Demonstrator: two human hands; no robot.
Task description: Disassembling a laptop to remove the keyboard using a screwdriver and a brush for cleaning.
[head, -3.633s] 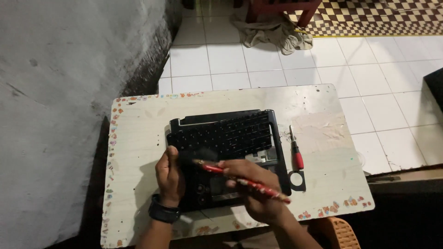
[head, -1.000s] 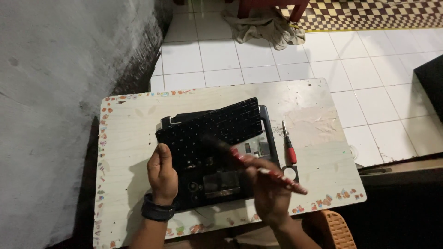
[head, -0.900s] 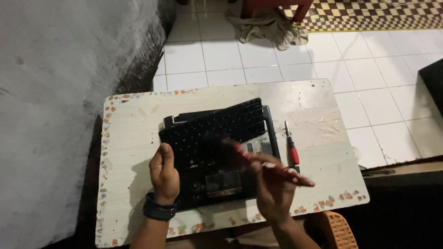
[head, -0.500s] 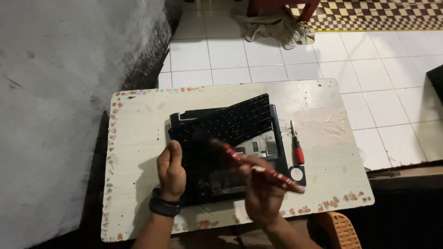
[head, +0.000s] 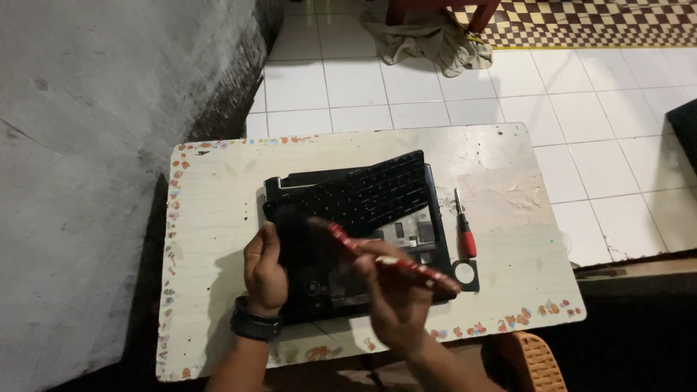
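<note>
Head view: your right hand (head: 396, 305) grips a long red tool (head: 385, 254), its axis running lower right to upper left, tip under the lifted keyboard (head: 356, 192); your left hand (head: 265, 272), nearer, clasps the laptop base (head: 319, 279) mid-frame on the bench (head: 210, 189).

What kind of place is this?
Likely a home or informal repair spot, not a proper workshop: small worn table, opened laptop, white tiled floor, rag, rough wall.
</note>
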